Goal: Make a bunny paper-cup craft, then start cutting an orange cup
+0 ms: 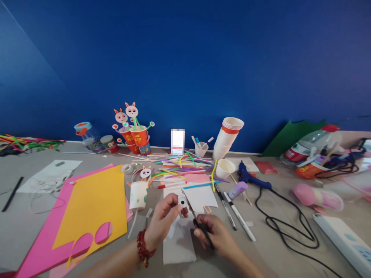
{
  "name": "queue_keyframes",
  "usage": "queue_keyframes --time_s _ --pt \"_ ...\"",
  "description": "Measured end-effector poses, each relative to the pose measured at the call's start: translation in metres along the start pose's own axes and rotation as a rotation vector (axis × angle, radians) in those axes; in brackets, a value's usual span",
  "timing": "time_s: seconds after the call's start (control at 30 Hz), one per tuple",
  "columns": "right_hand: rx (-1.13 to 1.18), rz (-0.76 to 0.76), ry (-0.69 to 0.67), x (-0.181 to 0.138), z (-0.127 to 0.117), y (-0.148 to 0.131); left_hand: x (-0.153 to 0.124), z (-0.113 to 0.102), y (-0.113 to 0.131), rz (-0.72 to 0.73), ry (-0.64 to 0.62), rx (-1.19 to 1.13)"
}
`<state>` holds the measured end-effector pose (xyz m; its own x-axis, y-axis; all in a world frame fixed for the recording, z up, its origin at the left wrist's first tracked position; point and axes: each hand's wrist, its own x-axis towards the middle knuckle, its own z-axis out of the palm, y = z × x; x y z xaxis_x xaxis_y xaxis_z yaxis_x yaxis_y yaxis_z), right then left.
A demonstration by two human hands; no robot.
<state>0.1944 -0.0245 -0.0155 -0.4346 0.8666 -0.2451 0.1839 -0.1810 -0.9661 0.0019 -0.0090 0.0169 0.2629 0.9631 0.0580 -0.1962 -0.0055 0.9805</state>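
Scissors (193, 216) gripped in the right hand (214, 233), blades pointing up-left, long axis diagonal, tips just beside a small white paper disc (182, 201) with a black dot, pinched in left hand (162, 222) fingertips, above white paper (178, 247).

I count one scissors (189, 206), one eye disc (182, 201); right of the scissors: one glue gun (251, 178), two pens (226, 208); left: two foam sheets (92, 200).

Two bare forearms rise from the frame's lower edge. A bracelet (142, 247) of glossy dark-red round beads circles the wrist just behind the left hand (164, 222), with a few beads bunched at its underside. The right hand (216, 233) and its wrist are bare.
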Motion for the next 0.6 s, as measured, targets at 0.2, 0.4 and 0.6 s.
queue_keyframes --time_s 0.2,0.4,0.6 --pt "-0.048 -0.036 0.008 -0.0005 0.0005 -0.0016 0.0 0.0016 0.0007 -0.007 0.012 -0.033" --pt "-0.042 -0.025 -0.002 -0.001 0.0007 -0.0004 -0.0007 0.0013 0.0009 -0.004 0.025 -0.041" --pt "-0.053 -0.022 0.002 -0.0007 0.0006 0.0001 0.001 0.0003 0.001 0.01 0.052 -0.045"
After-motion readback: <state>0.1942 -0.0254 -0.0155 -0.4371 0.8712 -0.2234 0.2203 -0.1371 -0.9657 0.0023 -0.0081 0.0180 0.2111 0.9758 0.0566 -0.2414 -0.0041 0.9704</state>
